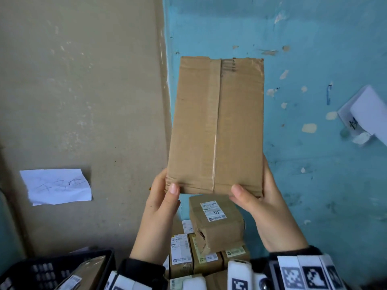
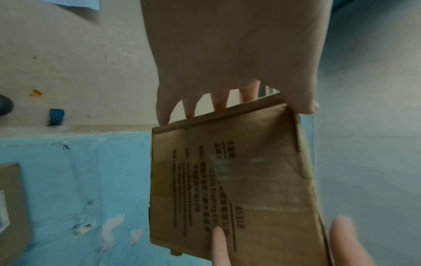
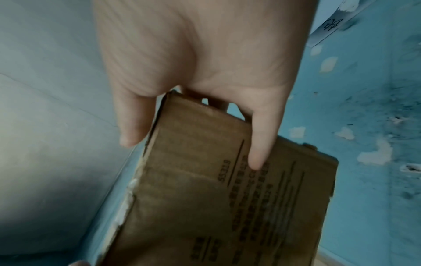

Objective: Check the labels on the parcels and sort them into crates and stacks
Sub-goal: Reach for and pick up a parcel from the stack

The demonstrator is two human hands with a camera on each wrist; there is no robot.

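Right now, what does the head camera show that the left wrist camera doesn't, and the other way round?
Only the head view shows the box's plain taped face, the labelled parcels stacked below, the black crate and a handwritten paper note on the wall. Only the left wrist view shows the box's far face, with black printing and the number 55318. Both show the left hand and right hand holding the cardboard box against the blue wall.

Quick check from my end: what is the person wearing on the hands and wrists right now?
Both hands are bare, with no gloves or rings in view: left hand, right hand. Each wrist ends in a dark black sleeve cuff. Strapped at the wrists are white foam-like blocks bearing black-and-white square fiducial markers. No cables show.
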